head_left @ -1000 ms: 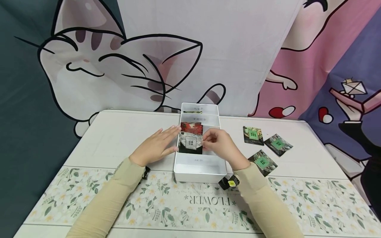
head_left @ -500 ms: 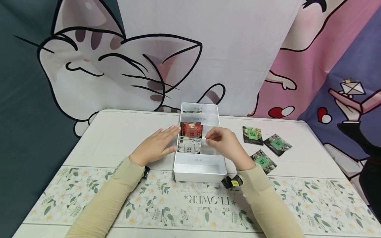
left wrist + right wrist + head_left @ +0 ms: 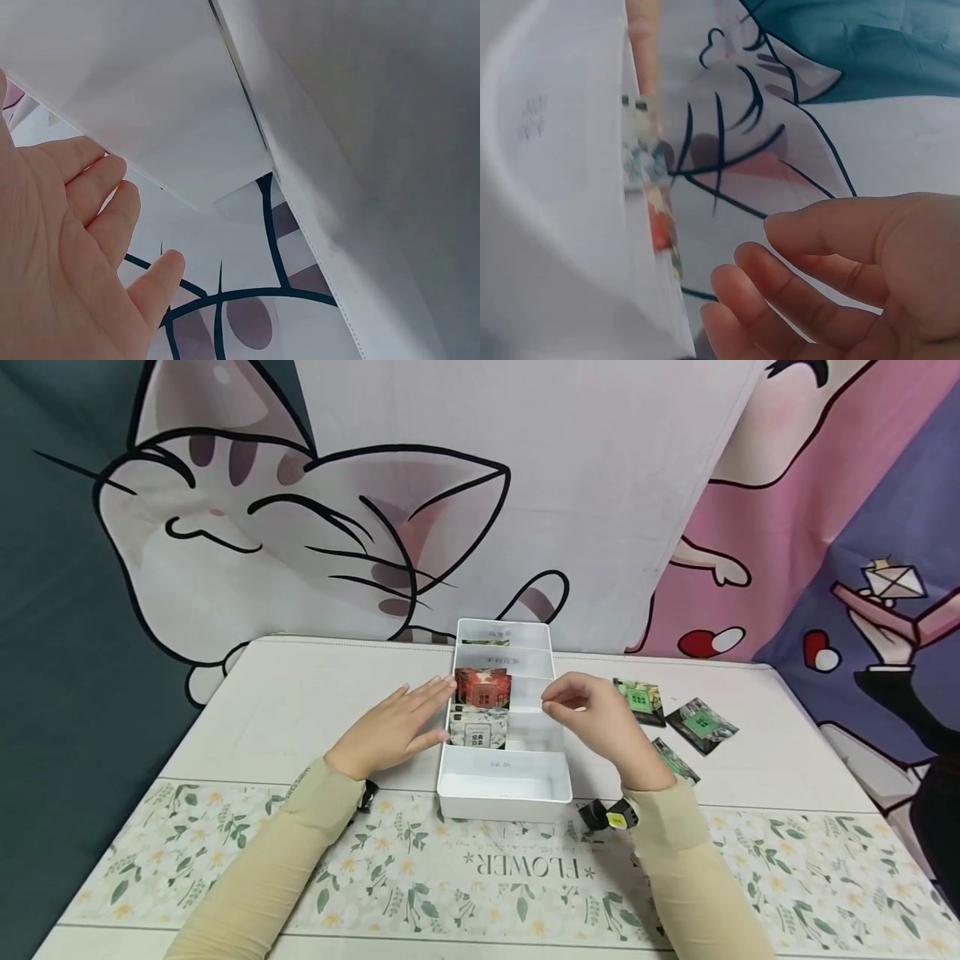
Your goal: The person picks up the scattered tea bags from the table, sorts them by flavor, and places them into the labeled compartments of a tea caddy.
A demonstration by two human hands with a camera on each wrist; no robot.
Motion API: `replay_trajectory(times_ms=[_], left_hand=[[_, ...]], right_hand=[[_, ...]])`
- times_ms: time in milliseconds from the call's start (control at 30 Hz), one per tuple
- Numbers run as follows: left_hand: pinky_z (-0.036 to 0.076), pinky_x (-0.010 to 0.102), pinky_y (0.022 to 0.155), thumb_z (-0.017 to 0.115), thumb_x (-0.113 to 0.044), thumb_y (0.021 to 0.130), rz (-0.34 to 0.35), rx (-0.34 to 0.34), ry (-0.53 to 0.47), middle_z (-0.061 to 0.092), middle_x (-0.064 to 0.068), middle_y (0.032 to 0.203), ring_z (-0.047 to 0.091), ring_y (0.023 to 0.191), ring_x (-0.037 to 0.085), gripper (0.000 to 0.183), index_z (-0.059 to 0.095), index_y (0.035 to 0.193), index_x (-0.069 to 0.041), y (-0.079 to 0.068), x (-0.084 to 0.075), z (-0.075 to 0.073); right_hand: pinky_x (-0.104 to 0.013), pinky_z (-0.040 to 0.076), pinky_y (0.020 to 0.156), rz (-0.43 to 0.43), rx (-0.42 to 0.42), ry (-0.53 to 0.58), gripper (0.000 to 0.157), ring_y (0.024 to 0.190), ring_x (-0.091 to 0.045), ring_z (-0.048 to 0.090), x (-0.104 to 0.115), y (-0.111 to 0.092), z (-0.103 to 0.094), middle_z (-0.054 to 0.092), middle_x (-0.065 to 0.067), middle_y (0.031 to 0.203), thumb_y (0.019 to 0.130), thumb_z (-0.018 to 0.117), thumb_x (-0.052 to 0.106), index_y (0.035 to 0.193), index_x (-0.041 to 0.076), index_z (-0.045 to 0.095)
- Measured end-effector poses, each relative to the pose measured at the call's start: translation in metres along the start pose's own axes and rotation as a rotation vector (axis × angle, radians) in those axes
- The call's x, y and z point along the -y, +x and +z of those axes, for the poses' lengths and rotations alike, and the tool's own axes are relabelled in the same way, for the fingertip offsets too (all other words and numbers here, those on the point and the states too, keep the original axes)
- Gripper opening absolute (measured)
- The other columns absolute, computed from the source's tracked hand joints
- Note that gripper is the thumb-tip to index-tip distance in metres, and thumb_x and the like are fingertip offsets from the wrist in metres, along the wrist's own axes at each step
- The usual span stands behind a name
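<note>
A long white box (image 3: 504, 810) with several compartments stands on the table. In one compartment a white-and-grey tea packet (image 3: 478, 728) stands upright; behind it, in the neighbouring one, are red tea packets (image 3: 483, 689). My left hand (image 3: 393, 727) lies against the box's left side with its fingers extended; in the left wrist view its fingertips (image 3: 112, 169) meet the white wall. Just past the right rim hovers my right hand (image 3: 600, 718), fingers loosely bent and holding nothing. The right wrist view shows a gap between its thumb (image 3: 810, 229) and the box.
Right of the box lie green-labelled tea packets: one (image 3: 640, 700) partly behind my right hand, another (image 3: 702, 725) farther right, and a third (image 3: 677, 762) mostly covered by my arm. A green edge (image 3: 485, 642) shows in the far compartment. A cartoon cloth (image 3: 600, 485) hangs behind the table.
My right hand has let go of the white-and-grey packet and moved right, out over the rim. That packet has sunk lower into its compartment, uncovering more red. My left hand has stayed put.
</note>
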State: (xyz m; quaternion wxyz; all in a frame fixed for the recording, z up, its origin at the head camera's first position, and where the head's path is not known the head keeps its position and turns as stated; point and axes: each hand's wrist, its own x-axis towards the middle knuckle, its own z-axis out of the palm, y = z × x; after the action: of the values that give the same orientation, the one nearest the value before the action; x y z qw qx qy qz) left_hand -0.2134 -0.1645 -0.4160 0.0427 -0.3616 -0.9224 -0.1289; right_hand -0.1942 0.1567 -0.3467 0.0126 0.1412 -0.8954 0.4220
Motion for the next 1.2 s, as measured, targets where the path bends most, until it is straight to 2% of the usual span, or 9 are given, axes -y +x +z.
replay_trajectory(times_ms=[233, 600, 967, 1200], left_hand=[[0.014, 0.048, 0.126, 0.04, -0.053, 0.107, -0.009, 0.015, 0.01, 0.018, 0.007, 0.169, 0.017, 0.155, 0.022, 0.073, 0.02, 0.163, -0.01, 0.001, 0.0, 0.0], [0.016, 0.05, 0.125, 0.041, -0.053, 0.106, -0.002, -0.001, 0.002, 0.021, 0.008, 0.168, 0.021, 0.154, 0.025, 0.074, 0.022, 0.162, -0.009, 0.0, -0.002, -0.002], [0.015, 0.049, 0.126, 0.037, -0.056, 0.107, -0.013, 0.011, 0.0, 0.019, 0.007, 0.168, 0.019, 0.154, 0.024, 0.074, 0.021, 0.163, -0.01, 0.0, -0.001, -0.001], [0.012, 0.047, 0.126, 0.041, -0.052, 0.107, -0.02, 0.022, 0.0, 0.016, 0.004, 0.169, 0.018, 0.155, 0.023, 0.073, 0.019, 0.163, -0.012, 0.001, -0.001, -0.001]], right_hand=[[-0.035, 0.053, 0.076, 0.017, -0.034, -0.029, 0.007, 0.087, -0.021, 0.069, -0.014, -0.003, -0.022, 0.075, -0.009, 0.094, 0.094, 0.071, 0.008, 0.1, 0.006, 0.073], [-0.036, 0.052, 0.08, 0.11, -0.018, -0.066, 0.016, 0.091, -0.021, 0.067, -0.036, -0.016, -0.051, 0.074, -0.012, 0.102, 0.097, 0.069, 0.016, 0.109, 0.004, 0.071], [-0.034, 0.055, 0.074, 0.185, 0.048, -0.121, 0.025, 0.091, -0.024, 0.067, -0.072, -0.025, -0.065, 0.072, -0.014, 0.105, 0.098, 0.069, 0.016, 0.117, 0.0, 0.068], [-0.034, 0.055, 0.075, 0.21, 0.069, -0.166, 0.03, 0.091, -0.024, 0.066, -0.089, -0.029, -0.072, 0.071, -0.015, 0.103, 0.098, 0.068, 0.014, 0.12, -0.004, 0.066]])
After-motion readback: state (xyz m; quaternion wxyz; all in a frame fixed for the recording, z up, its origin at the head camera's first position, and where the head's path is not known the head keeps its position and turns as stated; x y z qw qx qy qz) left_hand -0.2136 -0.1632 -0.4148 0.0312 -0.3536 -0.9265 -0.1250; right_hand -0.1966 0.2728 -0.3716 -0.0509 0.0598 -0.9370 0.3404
